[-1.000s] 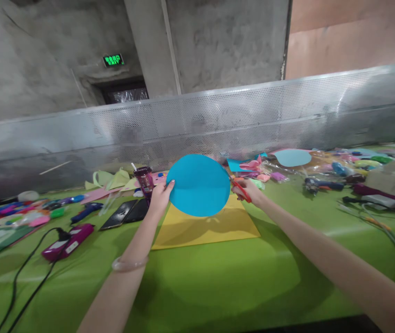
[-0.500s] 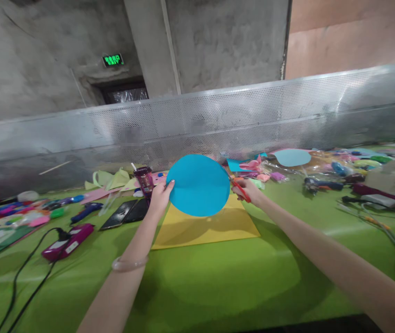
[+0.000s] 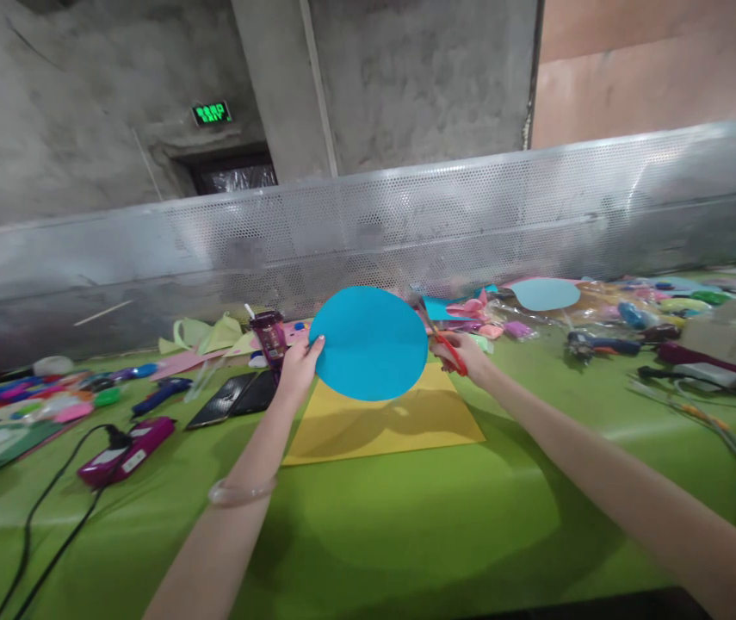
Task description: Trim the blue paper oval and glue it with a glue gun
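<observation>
A round sheet of blue paper point(image 3: 368, 343) is held up in front of me. My left hand point(image 3: 303, 357) pinches its left edge, thumb on the near side. On the other side, my right hand point(image 3: 464, 355) is closed round the red handles of a pair of scissors point(image 3: 450, 351). The scissor blades point up and left beside the paper's right edge; whether they touch it I cannot tell. Below the blue paper, a yellow sheet point(image 3: 386, 430) lies flat on the green table point(image 3: 419, 508), its far part hidden.
At left are a purple power strip point(image 3: 127, 452) with black cables, a black phone case point(image 3: 231, 400), and a purple cup with a straw point(image 3: 269, 336). Clay packets point(image 3: 516, 329), a light-blue paper piece point(image 3: 545, 294) and a glue gun point(image 3: 603, 344) lie at right. A perforated metal barrier point(image 3: 368, 232) runs behind.
The scissor blades have swung slightly away from the blue paper's right edge and show more clearly. The blue paper has shifted very slightly; both hands keep their holds.
</observation>
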Demonstrator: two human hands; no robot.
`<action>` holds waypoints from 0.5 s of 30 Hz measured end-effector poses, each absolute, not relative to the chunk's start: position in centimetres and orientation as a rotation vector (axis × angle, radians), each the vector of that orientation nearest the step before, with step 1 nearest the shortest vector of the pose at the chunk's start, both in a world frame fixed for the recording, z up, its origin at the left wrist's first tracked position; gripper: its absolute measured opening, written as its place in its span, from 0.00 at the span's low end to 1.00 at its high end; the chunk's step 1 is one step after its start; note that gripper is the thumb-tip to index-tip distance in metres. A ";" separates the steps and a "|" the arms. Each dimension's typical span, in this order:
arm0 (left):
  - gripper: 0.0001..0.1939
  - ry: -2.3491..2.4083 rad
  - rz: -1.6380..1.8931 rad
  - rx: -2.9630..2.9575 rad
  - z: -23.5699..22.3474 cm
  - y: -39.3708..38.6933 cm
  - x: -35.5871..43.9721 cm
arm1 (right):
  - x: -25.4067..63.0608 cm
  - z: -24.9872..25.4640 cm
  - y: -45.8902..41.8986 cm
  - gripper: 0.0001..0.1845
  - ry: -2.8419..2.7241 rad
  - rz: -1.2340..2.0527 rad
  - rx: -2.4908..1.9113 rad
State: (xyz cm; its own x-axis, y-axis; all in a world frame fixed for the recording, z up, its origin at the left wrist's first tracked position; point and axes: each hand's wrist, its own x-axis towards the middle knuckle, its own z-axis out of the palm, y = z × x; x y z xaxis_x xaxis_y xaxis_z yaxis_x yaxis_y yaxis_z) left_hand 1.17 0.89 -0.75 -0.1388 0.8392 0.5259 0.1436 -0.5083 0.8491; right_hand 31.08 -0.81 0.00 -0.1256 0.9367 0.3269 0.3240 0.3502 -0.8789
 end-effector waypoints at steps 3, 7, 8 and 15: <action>0.22 1.096 1.702 1.596 -0.9 1.0 1.1 | 30.8 0.2 -1.2 0.06 -1.657 0.813 -1.161; 0.23 1.126 1.703 1.615 -0.8 1.0 1.0 | 30.8 0.4 -1.5 0.06 -1.664 0.828 -1.162; 0.23 1.133 1.702 1.617 -0.8 1.0 1.0 | 30.8 0.5 -1.4 0.06 -1.667 0.837 -1.156; 0.23 1.158 1.673 1.616 -0.5 0.6 1.1 | 31.9 0.6 -0.8 0.06 -1.715 0.896 -1.105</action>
